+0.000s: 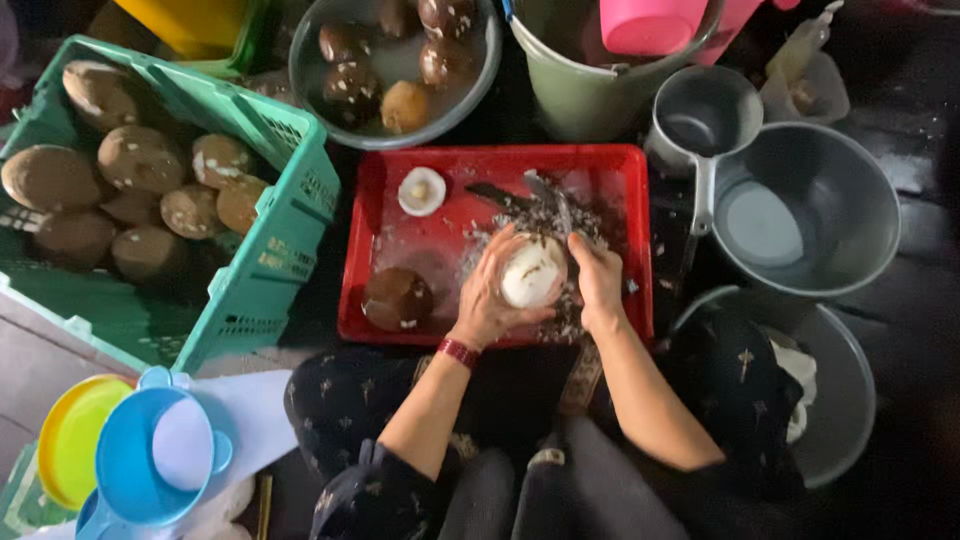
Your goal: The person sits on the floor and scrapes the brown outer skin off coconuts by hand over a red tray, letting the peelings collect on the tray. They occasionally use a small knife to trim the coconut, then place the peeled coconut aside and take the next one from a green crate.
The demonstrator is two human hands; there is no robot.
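- Head view, looking straight down at a person seated on a dark floor, two bare hands at work over a red tray [620, 170].
- Counts: one peeled white coconut [532, 272] in the hands; one brown unpeeled coconut [397, 298] lying in the tray to the left of the grip; one small white cut piece [421, 190] up and left of it.
- Further left of the grip, a green crate [285, 215] holds about nine brown coconuts.
- Above the grip, a grey bowl [478, 75] of water holds about six coconuts, mostly dark, one tan.
- Right of the grip: two large grey basins, one near [850, 175], one lower [850, 400], and a metal scoop [703, 115] with a handle.
- Top of the frame: a green bucket [580, 95] with a pink cup [650, 25] in it.
- Lower left: a blue jug [130, 460] and a yellow plate [65, 435].
- Grip: left hand [487, 295] is curled around the left side of the white coconut, fingers wrapped over it, red band at the wrist.
- Right hand [598, 280] is closed around a knife [550, 200], whose blade points up and away just above the coconut.
- Surface: the tray floor under the hands is scattered with brown and white shavings.
- Room: dim, with a wet dark floor around the vessels.
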